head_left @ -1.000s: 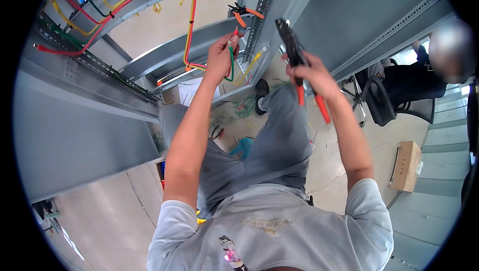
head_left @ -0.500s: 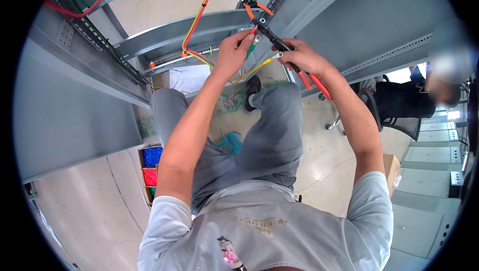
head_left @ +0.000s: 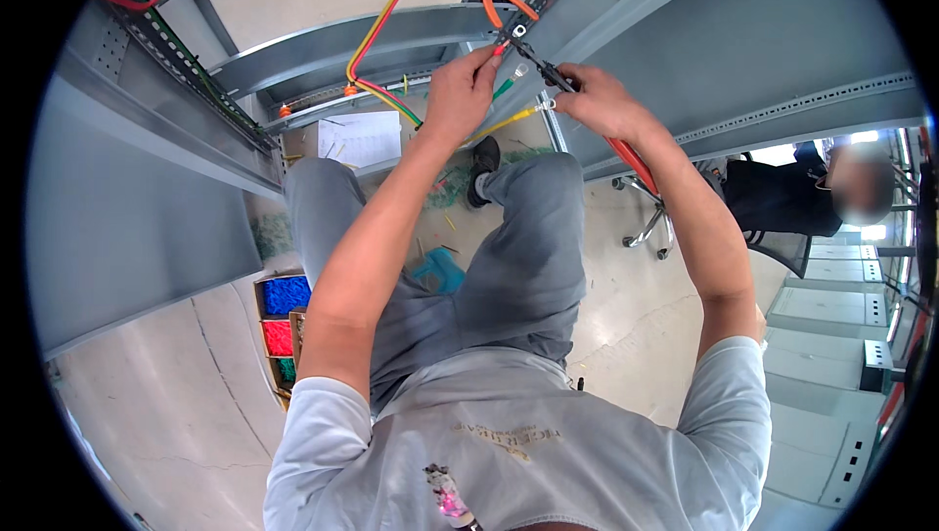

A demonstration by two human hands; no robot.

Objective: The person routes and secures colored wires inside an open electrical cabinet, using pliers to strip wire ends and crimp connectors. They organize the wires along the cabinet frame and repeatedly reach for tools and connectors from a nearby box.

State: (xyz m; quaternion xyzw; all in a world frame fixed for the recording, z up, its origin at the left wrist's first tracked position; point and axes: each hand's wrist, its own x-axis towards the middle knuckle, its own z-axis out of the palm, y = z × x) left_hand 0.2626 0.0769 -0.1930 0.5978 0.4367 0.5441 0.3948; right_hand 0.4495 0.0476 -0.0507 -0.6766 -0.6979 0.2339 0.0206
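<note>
My left hand (head_left: 462, 96) pinches a red wire (head_left: 499, 49) just behind the ring terminal (head_left: 518, 31) at its end. My right hand (head_left: 599, 103) is closed round the crimping pliers (head_left: 634, 161), which have a black head and red handles. Their jaws are beside the red wire's terminal; whether they touch it is too small to tell. Below the jaws, a green wire (head_left: 504, 89) ends in a ring terminal with a clear sleeve. A yellow wire (head_left: 514, 120) with its own ring terminal runs close to my right fingers.
Orange-handled pliers (head_left: 518, 7) lie on the grey metal frame (head_left: 342, 47) beyond my hands. Bundled wires (head_left: 391, 18) run down to it. A paper sheet (head_left: 362, 138) lies lower. Boxes of coloured small parts (head_left: 286, 294) stand left. A seated person (head_left: 773, 194) is at right.
The pliers' handles have come together and the tool has turned, its jaws shifting off the wire to the terminal's right side. My left hand still holds the red wire.
</note>
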